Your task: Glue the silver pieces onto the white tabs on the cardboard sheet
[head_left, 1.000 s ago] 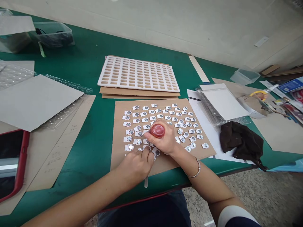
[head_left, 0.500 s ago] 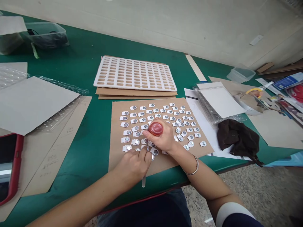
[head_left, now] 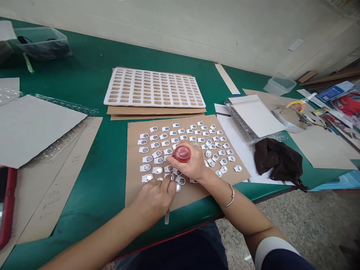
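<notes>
My right hand (head_left: 191,161) is wrapped round a red, round-ended object (head_left: 182,153), held over the cardboard sheet (head_left: 135,129). Just to its left and nearer me, my left hand (head_left: 159,195) pinches a thin, flat metal-looking tool (head_left: 167,217), whose end sticks out below the fingers. Many small white tabs with round dark-and-silver discs, such as one tab (head_left: 237,168), lie in rough rows on the cardboard. My hands hide some of the tabs and the working end of whatever the right hand holds.
Behind the cardboard, a white slotted tray (head_left: 154,104) rests on cardboard pieces. Grey board (head_left: 36,127) and a red-edged phone (head_left: 9,206) are at left. At right lie a dark cloth (head_left: 277,159), white cards (head_left: 255,116) and yellow-handled scissors (head_left: 295,103).
The whole view has shifted slightly, with the table things appearing further left. Both hands keep nearly the same pose and place over the tabs.
</notes>
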Available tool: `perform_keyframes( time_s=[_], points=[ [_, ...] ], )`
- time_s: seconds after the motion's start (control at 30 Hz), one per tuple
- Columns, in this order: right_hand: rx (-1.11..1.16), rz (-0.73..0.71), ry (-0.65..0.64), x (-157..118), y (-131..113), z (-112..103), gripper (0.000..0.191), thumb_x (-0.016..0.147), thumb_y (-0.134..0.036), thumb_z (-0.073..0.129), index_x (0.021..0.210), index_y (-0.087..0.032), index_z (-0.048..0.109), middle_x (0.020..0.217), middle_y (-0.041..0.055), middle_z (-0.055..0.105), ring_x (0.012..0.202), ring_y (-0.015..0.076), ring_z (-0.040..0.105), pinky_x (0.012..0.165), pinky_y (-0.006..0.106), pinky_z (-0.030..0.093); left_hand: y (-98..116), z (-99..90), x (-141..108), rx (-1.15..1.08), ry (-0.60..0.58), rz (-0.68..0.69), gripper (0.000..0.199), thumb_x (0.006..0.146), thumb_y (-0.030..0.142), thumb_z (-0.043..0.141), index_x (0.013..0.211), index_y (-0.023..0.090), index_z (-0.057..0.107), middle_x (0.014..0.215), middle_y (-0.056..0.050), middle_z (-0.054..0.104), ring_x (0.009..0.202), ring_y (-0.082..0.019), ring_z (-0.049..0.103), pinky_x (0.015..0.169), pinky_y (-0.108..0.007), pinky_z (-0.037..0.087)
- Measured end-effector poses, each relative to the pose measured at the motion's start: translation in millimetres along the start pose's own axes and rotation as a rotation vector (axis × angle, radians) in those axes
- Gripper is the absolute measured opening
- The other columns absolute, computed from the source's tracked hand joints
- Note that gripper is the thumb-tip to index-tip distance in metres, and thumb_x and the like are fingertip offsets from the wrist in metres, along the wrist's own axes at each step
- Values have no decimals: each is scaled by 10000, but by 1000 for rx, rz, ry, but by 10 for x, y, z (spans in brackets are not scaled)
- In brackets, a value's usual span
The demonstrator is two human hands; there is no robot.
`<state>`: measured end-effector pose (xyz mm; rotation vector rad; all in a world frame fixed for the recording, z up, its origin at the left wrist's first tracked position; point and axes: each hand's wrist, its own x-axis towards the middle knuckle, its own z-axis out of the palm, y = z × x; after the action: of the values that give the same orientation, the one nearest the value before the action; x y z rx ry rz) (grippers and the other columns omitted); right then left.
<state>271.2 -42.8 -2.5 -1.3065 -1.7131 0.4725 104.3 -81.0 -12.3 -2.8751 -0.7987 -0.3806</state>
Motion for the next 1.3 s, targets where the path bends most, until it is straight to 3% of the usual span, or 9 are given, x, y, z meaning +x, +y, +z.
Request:
perform_keyframes(
  time_s=[0.4,0.57,0.73,0.83,1.0,1.3],
  points=[
    [4,-14,1,-16,-20,2,250,686,-415,694,739,-209,564,720,9,602,645,136,562,619,291,501,-37,31,-24,-58,0,-65,182,720,8,423,722,175,494,637,-32,589,491,-179,536,483,-293,405],
    [44,163,88,1,-148,-193,256,670,-401,705,758,-208,561,693,3,609,622,142,589,617,312,517,-223,-9,-27,-352,-57,-174,133,807,111,428,733,171,521,637,-16,588,574,-165,577,540,-265,422],
    [268,309,231,-143,-272,-420,323,702,-319,684,980,-254,532,764,-1,642,665,163,659,607,314,557,-392,-108,18,-594,-87,-281,183,868,189,410,798,179,579,685,-5,634,625,-137,600,576,-226,438],
    [240,327,307,-334,-205,-376,271,694,-313,691,917,-229,563,854,39,656,737,193,674,651,342,570,-422,-126,26,-648,-92,-322,201,871,209,416,816,187,608,679,2,642,614,-134,596,580,-222,439],
    [164,318,319,-606,-45,-176,271,721,-299,667,959,-191,593,922,92,659,854,239,661,725,398,559,-409,-99,17,-680,-77,-338,216,867,233,420,811,186,623,661,4,638,601,-132,588,580,-221,445],
    [59,205,299,-637,-93,-110,236,683,-260,694,893,-197,607,861,60,631,811,213,621,748,390,519,-416,-175,32,-684,-91,-294,214,876,204,404,868,183,617,711,-6,643,637,-131,591,620,-229,461]
  ],
)
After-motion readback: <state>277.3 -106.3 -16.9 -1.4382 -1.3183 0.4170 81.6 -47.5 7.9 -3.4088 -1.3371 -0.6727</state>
